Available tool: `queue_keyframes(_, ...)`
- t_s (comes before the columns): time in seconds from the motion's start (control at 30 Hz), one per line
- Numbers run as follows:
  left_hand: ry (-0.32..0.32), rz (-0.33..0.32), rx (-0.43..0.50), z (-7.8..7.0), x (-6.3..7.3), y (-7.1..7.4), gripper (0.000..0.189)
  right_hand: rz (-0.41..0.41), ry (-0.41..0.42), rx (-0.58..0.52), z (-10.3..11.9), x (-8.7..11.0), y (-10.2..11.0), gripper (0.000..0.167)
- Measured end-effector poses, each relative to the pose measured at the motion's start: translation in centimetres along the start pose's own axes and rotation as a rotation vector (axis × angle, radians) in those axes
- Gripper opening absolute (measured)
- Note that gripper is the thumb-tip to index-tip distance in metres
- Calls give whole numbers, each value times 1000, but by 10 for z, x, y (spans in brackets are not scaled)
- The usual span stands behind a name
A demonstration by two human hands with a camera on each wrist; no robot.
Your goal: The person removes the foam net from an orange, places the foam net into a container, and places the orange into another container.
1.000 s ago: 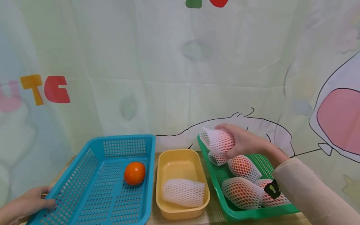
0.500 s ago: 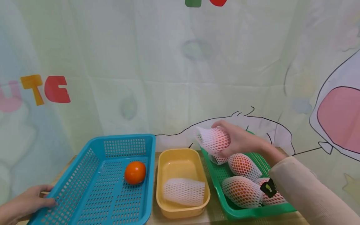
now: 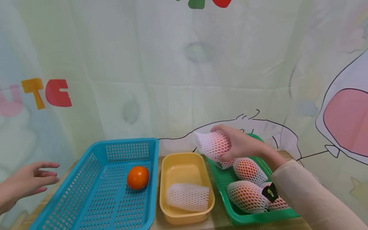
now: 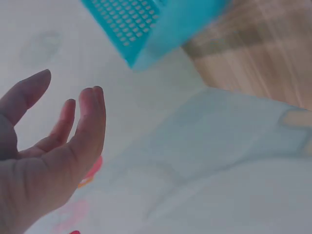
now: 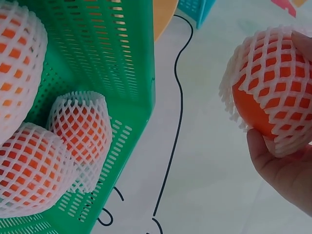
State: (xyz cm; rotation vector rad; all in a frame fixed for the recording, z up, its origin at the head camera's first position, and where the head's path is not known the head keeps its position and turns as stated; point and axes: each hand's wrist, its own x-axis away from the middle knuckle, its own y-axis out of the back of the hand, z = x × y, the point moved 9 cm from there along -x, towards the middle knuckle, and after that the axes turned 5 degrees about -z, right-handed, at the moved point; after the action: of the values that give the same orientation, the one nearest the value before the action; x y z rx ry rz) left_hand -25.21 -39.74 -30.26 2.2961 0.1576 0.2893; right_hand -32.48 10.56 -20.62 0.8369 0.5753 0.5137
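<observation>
Gripping a net-sleeved fruit (image 3: 214, 146), right hand (image 3: 240, 143) near green basket (image 3: 250, 219) — left hand (image 3: 30, 181) relaxed, beside blue basket (image 3: 110, 191)

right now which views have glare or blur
Head view: small glare spot on the bare orange fruit; left wrist view: blue basket's rim and wooden tabletop look smeared; right wrist view: netted fruit in the grip looks fairly crisp.
</observation>
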Motion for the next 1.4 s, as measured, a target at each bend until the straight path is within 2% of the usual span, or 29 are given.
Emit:
queue_keyframes(0.13, -75, -12, -4, -30, 5, -4, 74, 1, 13, 8, 4, -2, -2, 77)
queue_keyframes(0.4, -192, 33, 54, -75, 9, -19, 70, 3, 63, 3, 18, -6, -5, 77)
queue_keyframes(0.5, -230, 38, 99, -92, 11, -27, 67, -1, 83, 6, 24, -8, -6, 77)
queue_keyframes(0.73, -266, 27, 194, -129, 13, -50, 61, -6, 109, 36, 34, -14, -14, 77)
queue_keyframes(0.97, -385, 16, 239, -167, 19, -69, 55, -15, 169, 56, 46, -18, -23, 76)
queue_keyframes(1.1, -414, 19, 240, -183, 21, -75, 55, -25, 168, 80, 48, -21, -26, 78)
queue_keyframes(1.4, -439, 46, 268, -209, 27, -94, 50, -36, 93, 105, 45, -25, -33, 78)
